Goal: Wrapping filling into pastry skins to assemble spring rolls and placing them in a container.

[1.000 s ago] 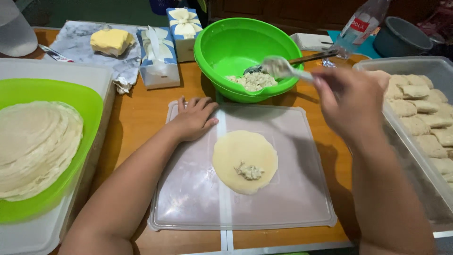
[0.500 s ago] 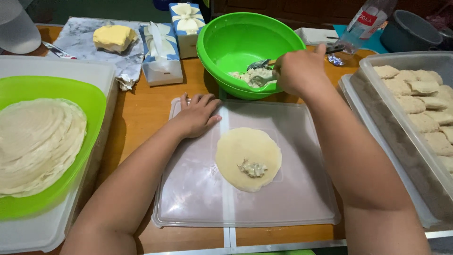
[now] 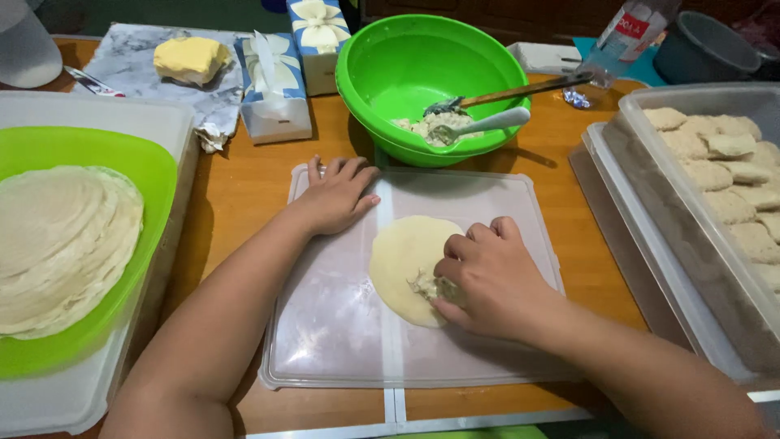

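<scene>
Wrapper, a thin pale round of dough, lies flat on the clear plastic board near the front edge of the worktop, with a small heap of whitish filling on its right half. The right hand rests on that side of the round, fingers curled down and their tips touching the filling and the dough beside it; whether it pinches the edge or only presses the filling I cannot tell. The left hand lies flat and released, palm down, on the board's far left corner, holding nothing and steadying the board. Behind the board stands a green bowl with more filling in it, a white spoon and a wooden-handled spoon resting inside, untouched. At the left edge a green tray carries a stack of plain wrappers; at the right edge a clear tub holds rows of folded, crumb-coated pieces. At the far edge are a block of butter on foil and a tissue box. By the look of it, the step in hand is shaping the filling on the round before it is closed. The next move calls for keeping the heap compact and away from the rim, then lifting the thin edge gently so it folds over without tearing.
</scene>
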